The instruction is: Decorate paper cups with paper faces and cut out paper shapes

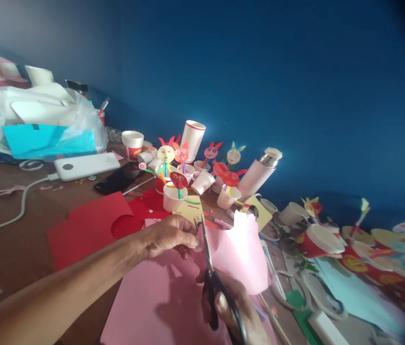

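My right hand (241, 306) is wrapped round black-handled scissors (208, 256), whose slightly parted blades point away from me. Between the thumb and fingers of my left hand (175, 235) is the edge of a piece of pink paper (236, 256), right beside the blades. This piece has a jagged top edge and curves up to the right in bright light. Underneath lies a larger flat pink sheet (148, 302). Red paper (87, 225) with a round hole spreads to the left of my left wrist.
Behind my hands stand paper cups (174, 197) with paper-face figures, a tall cup stack (192, 141) and a tilted pink thermos (258, 177). A white power bank (87, 166) with its cable and a black phone (118, 179) lie left. Tape rolls (290, 290) and more decorated cups (322, 239) sit right.
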`<state>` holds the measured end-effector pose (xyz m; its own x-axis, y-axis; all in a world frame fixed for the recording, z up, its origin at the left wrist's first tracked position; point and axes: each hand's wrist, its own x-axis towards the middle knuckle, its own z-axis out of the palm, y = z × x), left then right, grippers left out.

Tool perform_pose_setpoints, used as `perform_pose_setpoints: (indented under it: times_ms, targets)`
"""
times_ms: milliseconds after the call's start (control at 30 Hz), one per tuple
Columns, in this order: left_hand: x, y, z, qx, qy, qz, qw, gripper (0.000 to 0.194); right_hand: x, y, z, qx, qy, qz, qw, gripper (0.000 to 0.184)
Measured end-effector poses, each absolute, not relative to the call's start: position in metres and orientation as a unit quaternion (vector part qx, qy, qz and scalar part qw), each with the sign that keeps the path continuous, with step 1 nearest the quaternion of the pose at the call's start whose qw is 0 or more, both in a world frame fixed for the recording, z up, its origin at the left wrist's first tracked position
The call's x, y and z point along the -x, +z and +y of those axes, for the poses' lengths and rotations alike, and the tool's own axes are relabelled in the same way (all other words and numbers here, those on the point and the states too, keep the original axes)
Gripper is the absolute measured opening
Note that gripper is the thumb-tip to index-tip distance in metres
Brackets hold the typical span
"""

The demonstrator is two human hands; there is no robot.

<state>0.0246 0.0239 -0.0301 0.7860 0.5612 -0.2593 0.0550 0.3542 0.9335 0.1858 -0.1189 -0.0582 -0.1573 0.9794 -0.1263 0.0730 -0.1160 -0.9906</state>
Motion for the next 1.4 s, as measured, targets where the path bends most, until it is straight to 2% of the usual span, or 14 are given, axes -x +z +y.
perform_pose_setpoints:
  times_ms: [533, 900, 1133, 1267, 1400]
  targets:
    - [-0.023, -0.035, 0.027, -0.562, 0.153, 0.295, 0.757, 0.013, -0.187, -0.062, -0.117, 0.507, 0.577, -0.505, 0.394, 0.064]
    - [-0.026, -0.032, 0.027, -0.561, 0.155, 0.303, 0.755, 0.017, -0.185, -0.057, -0.117, 0.515, 0.572, -0.507, 0.388, 0.06]
    - [-0.021, -0.034, 0.032, -0.612, 0.14, 0.302, 0.717, 0.014, -0.199, -0.034, -0.118, 0.531, 0.585, -0.536, 0.297, 0.064]
    - [-0.019, -0.034, 0.035, -0.634, 0.13, 0.301, 0.701, 0.012, -0.225, -0.025, -0.125, 0.554, 0.571, -0.555, 0.242, 0.057]
    - [-0.018, -0.03, 0.037, -0.636, 0.143, 0.299, 0.697, 0.02, -0.25, -0.023, -0.137, 0.575, 0.544, -0.566, 0.228, 0.056]
